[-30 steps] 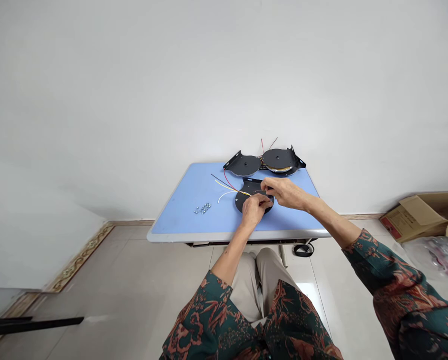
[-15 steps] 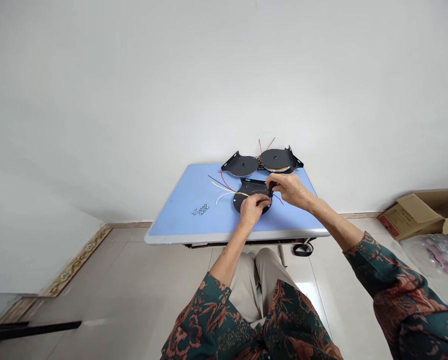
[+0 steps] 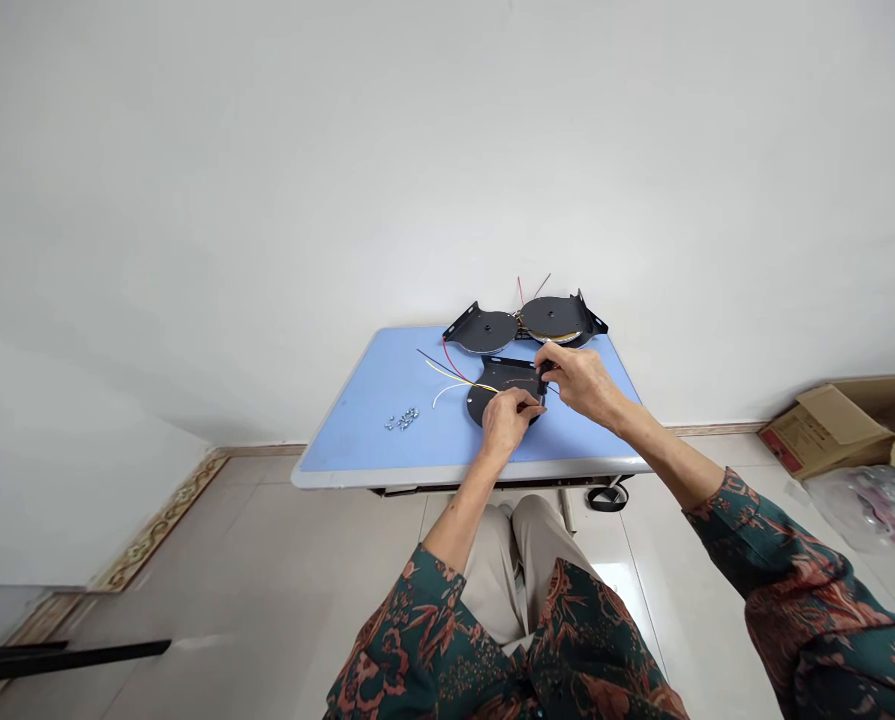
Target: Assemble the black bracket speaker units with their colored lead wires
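Note:
A round black metal plate (image 3: 479,405) with a raised bracket edge lies near the middle of the table. Yellow, white, red and dark wires run out from its left side. My right hand (image 3: 578,382) is closed around the black handle of a screwdriver (image 3: 543,382), held upright over the plate's right edge. Its tip reaches down beside the fingertips of my left hand (image 3: 507,415). My left hand rests on the plate, thumb and fingers pinched together at that edge; what they pinch is too small to make out.
Several small silver screws (image 3: 402,420) lie loose on the blue table (image 3: 357,400) to the left. Two similar black plate assemblies (image 3: 490,330) stand at the back by the wall. On the floor at right are a cardboard box (image 3: 829,425) and a clear plastic bag (image 3: 867,505).
My right hand and the screwdriver handle have turned and shifted slightly. My left hand stays at the plate's edge. The whole view has drifted a little.

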A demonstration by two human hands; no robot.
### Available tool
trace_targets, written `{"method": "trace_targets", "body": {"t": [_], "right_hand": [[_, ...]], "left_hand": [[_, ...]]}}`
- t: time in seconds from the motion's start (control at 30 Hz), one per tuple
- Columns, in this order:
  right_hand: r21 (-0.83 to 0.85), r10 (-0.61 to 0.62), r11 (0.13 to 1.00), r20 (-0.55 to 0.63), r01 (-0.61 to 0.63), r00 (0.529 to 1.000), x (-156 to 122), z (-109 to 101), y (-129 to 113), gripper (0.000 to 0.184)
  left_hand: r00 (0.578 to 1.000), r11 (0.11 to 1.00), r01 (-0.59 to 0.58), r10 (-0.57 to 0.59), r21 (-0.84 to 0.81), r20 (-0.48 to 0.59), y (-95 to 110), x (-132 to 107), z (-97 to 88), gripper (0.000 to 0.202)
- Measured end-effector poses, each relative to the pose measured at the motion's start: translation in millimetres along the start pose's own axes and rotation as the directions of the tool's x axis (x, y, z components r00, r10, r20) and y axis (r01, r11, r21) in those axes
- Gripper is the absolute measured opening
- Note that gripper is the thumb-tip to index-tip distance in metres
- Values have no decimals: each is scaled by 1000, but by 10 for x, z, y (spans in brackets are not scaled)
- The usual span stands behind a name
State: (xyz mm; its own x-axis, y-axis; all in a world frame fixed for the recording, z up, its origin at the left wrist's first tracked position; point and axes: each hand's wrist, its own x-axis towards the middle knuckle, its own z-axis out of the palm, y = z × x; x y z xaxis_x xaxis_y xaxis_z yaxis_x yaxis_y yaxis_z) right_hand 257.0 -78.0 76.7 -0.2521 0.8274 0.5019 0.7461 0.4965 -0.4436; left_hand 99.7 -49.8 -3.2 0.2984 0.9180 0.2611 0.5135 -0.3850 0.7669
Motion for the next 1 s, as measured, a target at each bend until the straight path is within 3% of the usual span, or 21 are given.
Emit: {"method": "trace_targets", "body": {"t": [0.1,0.17,0.43,0.63,0.73,0.87,1.0], "right_hand": [[44,-120,992,99,116,988,9,-60,-19,29],[28,-129,992,109,126,986,21,-80,-18,30],[-280,31,960,129,6,991,49,-95,-77,18],[-495,150,867,158,-53,976,9,-110,-271,19],[-576,198,815,169,-67,965,2,-95,-409,29],[-589,221,804,165,-83,961,26,-82,-480,36],[-460,101,888,235,20,967,44,-107,-351,23]], "left_hand": [[1000,1000,-3,3,-4,-4,-4,4,8,7],[1000,1000,-1,1,-5,-7,-13,11,12,7],[998,989,-46,53,-142,47,-105,9,-54,21],[1000,998,-12,12,-58,14,-61,5,-21,15],[1000,999,12,-12,-33,-2,-25,12,0,11],[1000,1000,20,-20,-8,-15,3,14,-8,15],[1000,1000,5,-5,-25,1,-8,17,-14,13]]}}
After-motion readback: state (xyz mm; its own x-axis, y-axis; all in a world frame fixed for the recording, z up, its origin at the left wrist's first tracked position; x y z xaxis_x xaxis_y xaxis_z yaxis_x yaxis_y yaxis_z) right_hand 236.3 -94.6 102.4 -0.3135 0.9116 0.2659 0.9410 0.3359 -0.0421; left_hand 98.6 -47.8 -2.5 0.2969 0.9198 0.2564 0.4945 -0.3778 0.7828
